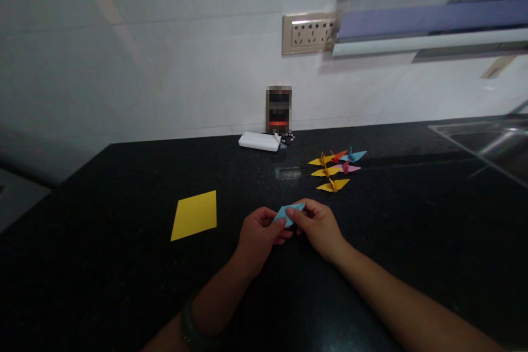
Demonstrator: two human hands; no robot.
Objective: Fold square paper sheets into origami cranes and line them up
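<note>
A small, partly folded blue paper piece (pixel 287 213) is pinched between both my hands just above the black countertop (pixel 124 275). My left hand (pixel 259 235) grips its left end with fingers closed. My right hand (pixel 318 226) pinches its right end with thumb and fingers. A flat yellow paper square (pixel 195 214) lies on the counter to the left of my hands. Several finished paper cranes (pixel 335 169) in yellow, orange, blue and pink sit in a cluster behind my right hand.
A white flat box (pixel 259 141) and a small dark upright object (pixel 279 110) stand at the wall behind. A wall socket (pixel 308 33) is above them. A steel sink (pixel 487 140) lies at the far right. A shelf edge hangs upper right.
</note>
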